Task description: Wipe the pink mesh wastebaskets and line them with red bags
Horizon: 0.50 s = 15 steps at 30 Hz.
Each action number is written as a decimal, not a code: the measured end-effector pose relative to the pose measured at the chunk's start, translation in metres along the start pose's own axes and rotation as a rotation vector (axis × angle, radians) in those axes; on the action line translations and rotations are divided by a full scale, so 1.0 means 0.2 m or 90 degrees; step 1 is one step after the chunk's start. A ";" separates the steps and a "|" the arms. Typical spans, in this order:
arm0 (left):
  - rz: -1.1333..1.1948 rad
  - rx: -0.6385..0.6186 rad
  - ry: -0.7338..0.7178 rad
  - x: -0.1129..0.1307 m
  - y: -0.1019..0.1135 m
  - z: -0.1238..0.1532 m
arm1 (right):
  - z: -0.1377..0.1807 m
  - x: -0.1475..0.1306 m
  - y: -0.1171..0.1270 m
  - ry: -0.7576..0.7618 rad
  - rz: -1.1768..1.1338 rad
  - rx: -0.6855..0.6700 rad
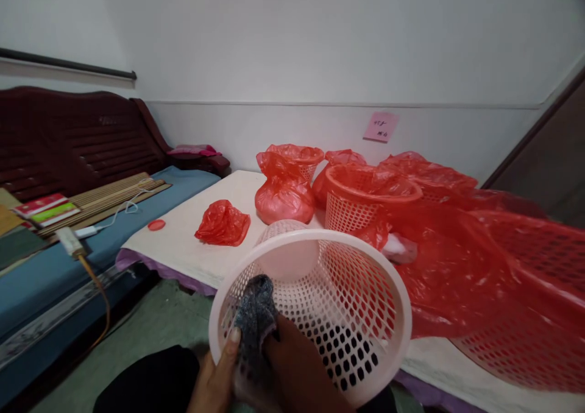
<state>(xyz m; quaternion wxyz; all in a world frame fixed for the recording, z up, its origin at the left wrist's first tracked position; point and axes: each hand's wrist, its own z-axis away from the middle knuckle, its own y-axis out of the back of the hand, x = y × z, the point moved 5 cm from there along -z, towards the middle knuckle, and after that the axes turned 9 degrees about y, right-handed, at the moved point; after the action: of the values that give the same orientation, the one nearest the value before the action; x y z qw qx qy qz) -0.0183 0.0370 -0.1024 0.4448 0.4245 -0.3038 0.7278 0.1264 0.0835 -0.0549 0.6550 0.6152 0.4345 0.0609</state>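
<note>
Right now, closest to me, my left hand (214, 376) grips the near rim of a pale pink perforated basket (320, 315), thumb hooked over the edge, the basket tipped on its side so its mouth faces me. My right hand (297, 370) is reaching inside that mouth, fingers closed on a dark grey cloth (256, 321) pressed against the inner wall near the rim. The basket hangs over the front edge of a low table (183, 242) covered in a cream sheet, my dark-clad knee just below. Moving out, a crumpled red plastic bag (223, 223) lies on the table, and a small red lid (156, 225) sits left of it near the edge. To the right, a big sheet of red plastic (479, 261) drapes over another basket. Further back, a knotted, filled red bag (283, 197) stands beside a bag-lined basket (365, 203), more lined ones behind. Off left, a dark wooden bench (68, 139) carries books and a white cable. On the far wall, a pink note (381, 126).
</note>
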 end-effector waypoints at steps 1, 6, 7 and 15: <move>0.003 -0.024 0.004 0.03 -0.02 0.02 | -0.01 0.04 0.01 -0.031 0.065 -0.012; -0.089 -0.079 -0.082 0.13 -0.08 0.09 | -0.08 0.25 0.06 -0.136 0.208 -0.037; -0.097 -0.079 -0.098 0.13 -0.08 0.09 | -0.11 0.28 0.07 -0.141 0.202 -0.036; -0.184 -0.042 -0.118 0.10 -0.03 0.05 | -0.28 0.14 -0.02 -0.040 0.118 0.032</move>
<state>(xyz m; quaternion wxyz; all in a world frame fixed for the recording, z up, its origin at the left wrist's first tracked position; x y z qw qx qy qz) -0.0138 0.0399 -0.0807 0.5284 0.5144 -0.3030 0.6037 0.1067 0.1421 -0.0643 0.6441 0.6705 0.3567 0.0910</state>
